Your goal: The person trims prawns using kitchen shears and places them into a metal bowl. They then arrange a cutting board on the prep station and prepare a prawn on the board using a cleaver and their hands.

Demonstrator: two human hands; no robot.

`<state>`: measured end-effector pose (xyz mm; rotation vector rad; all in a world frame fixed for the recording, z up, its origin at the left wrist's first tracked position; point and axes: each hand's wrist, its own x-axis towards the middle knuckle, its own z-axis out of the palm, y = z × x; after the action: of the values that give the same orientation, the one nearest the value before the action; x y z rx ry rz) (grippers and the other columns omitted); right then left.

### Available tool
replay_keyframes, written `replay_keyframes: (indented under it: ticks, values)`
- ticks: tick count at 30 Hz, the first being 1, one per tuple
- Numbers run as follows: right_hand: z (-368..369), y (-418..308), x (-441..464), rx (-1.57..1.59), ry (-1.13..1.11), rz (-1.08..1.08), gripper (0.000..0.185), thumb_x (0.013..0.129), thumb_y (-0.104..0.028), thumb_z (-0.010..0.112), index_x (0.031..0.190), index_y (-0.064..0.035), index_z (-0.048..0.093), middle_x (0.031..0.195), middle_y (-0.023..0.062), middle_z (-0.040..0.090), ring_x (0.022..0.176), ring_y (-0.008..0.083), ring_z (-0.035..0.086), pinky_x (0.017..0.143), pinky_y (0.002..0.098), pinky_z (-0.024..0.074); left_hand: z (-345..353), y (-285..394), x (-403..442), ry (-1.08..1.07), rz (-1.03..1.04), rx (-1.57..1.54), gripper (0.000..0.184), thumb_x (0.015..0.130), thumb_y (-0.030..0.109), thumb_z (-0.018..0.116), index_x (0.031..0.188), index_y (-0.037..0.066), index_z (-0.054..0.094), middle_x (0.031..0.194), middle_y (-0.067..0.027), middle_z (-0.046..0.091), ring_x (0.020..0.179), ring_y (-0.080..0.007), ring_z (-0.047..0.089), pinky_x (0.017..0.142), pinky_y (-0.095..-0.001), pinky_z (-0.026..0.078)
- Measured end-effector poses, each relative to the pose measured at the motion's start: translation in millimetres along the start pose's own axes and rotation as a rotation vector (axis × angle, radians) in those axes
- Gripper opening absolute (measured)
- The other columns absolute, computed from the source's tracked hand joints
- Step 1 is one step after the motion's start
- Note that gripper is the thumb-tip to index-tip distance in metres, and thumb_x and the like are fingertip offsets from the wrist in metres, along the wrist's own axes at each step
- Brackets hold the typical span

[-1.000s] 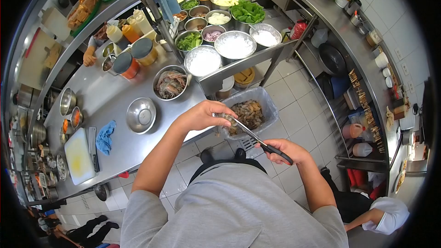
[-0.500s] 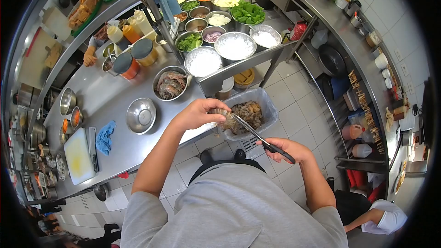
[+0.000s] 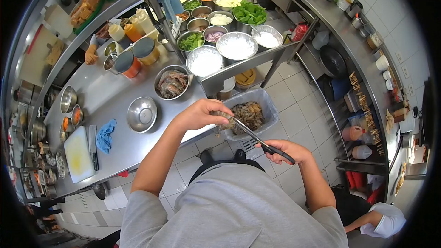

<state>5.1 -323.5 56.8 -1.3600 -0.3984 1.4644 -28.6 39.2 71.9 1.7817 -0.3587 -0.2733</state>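
My left hand pinches a shrimp over the near edge of a lined bin. My right hand is closed round the black handle of a long metal tool, possibly scissors, whose tip touches the shrimp. Below both hands, the bin holds a heap of shrimp scraps. On the steel table to the left stand a bowl of whole shrimp and a metal bowl with nothing visible in it.
A white cutting board, a knife and a blue cloth lie at the left. Bowls of vegetables and white powder stand at the top. Another person's hand rests beyond the sauces; a person in white is at lower right.
The shrimp and the tool's tip have shifted slightly at my left fingers, while both hands keep their grip. At lower left, the people in the background have moved.
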Motion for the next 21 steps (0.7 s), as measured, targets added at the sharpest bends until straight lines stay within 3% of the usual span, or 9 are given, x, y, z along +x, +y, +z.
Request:
replay_keyframes:
  ticks: [5,13,21]
  values:
    - [-0.8,-2.1,-0.3,-0.005,-0.015,0.022,0.059,0.089,-0.007,0.061,0.147,-0.0119,0.050,0.090,-0.0029,0.048,0.066,0.0059,0.046,0.054,0.0208,0.0392,0.5,6.2,4.0,-0.064,0.036,0.132,0.028,0.086,0.021,0.080,0.111,0.008,0.076,0.095,-0.0071,0.070,0.089,-0.0185,0.065,0.081,-0.0319,0.051]
    - [-2.8,-5.8,0.0,-0.107,-0.013,0.028,0.057,0.092,-0.013,0.065,0.147,-0.0144,0.049,0.080,-0.0064,0.046,0.061,0.0048,0.044,0.049,0.0212,0.0369,3.8,-0.7,4.0,-0.087,0.008,0.131,0.028,0.086,0.022,0.080,0.110,0.008,0.076,0.093,-0.0073,0.070,0.088,-0.0197,0.066,0.080,-0.0326,0.052]
    - [-6.2,-10.1,2.3,-0.121,0.042,0.027,0.052,0.092,-0.018,0.073,0.141,-0.0170,0.058,0.075,-0.0064,0.060,0.055,0.0037,0.047,0.047,0.0202,0.0371,0.3,1.9,1.5,-0.070,0.029,0.150,0.027,0.084,0.016,0.081,0.109,0.007,0.076,0.092,-0.0060,0.072,0.088,-0.0188,0.066,0.080,-0.0330,0.051]
